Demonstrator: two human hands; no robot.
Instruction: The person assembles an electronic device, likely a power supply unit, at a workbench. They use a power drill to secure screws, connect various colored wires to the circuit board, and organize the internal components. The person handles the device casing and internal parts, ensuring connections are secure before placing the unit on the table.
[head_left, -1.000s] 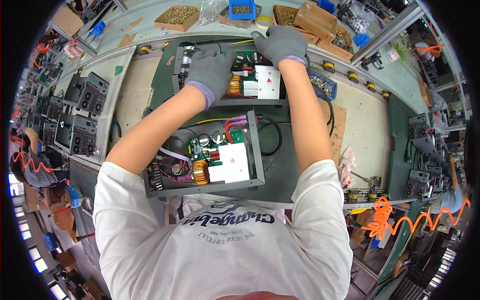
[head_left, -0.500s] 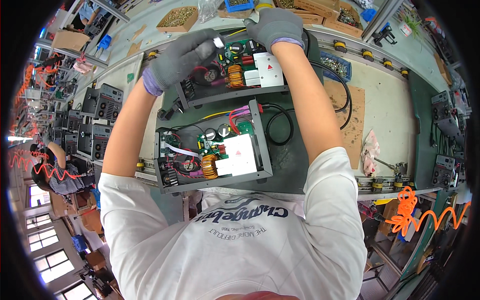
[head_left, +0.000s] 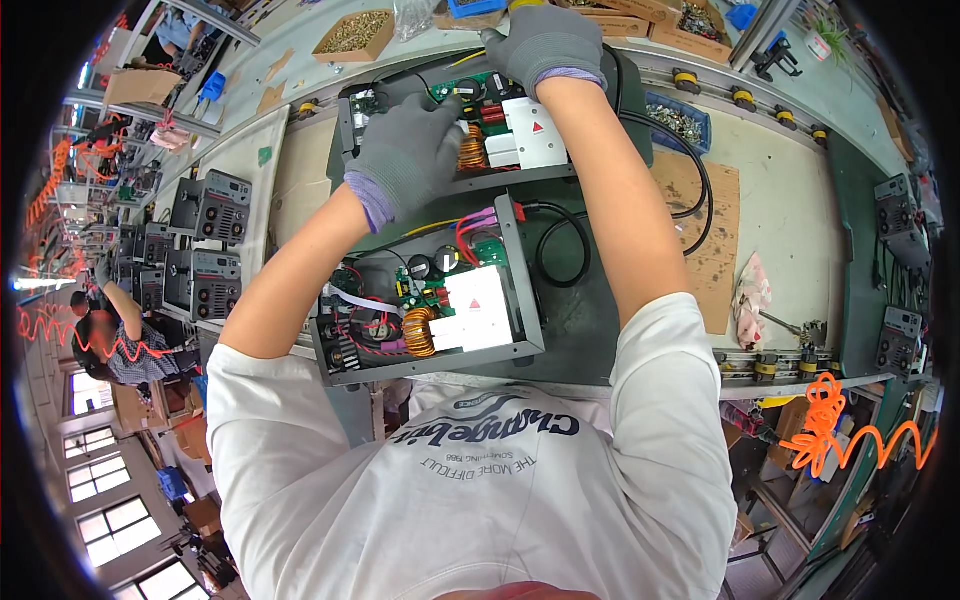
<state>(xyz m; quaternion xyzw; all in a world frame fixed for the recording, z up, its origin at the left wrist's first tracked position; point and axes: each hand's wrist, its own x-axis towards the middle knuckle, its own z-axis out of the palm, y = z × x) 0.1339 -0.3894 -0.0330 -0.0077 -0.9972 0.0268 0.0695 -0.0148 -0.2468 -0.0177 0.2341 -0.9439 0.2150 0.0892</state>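
Note:
Two opened dark-grey electrical units lie on the green work surface. My left hand [head_left: 408,150], in a grey knit glove with a purple cuff, reaches into the far unit [head_left: 535,133], beside its copper coil [head_left: 471,148]. Its fingers are bent over the green circuit board, and what they pinch is hidden. My right hand [head_left: 545,48], gloved alike, is closed at that unit's far right edge, near a yellow wire [head_left: 467,59]; its grip is hidden by the glove. The near unit [head_left: 425,310] sits closer to me, showing a coil, capacitors and a white plate.
Black cable [head_left: 700,170] loops to the right of the units. A blue bin [head_left: 677,128] of small metal parts and a stained brown board [head_left: 705,250] lie right. Along the back stands a cardboard box of screws [head_left: 354,38]. More units [head_left: 208,280] stand at left.
My left hand has moved right and nearer to me, down into the far unit; the white piece seen at its fingertips is now mostly hidden. My right hand has barely moved.

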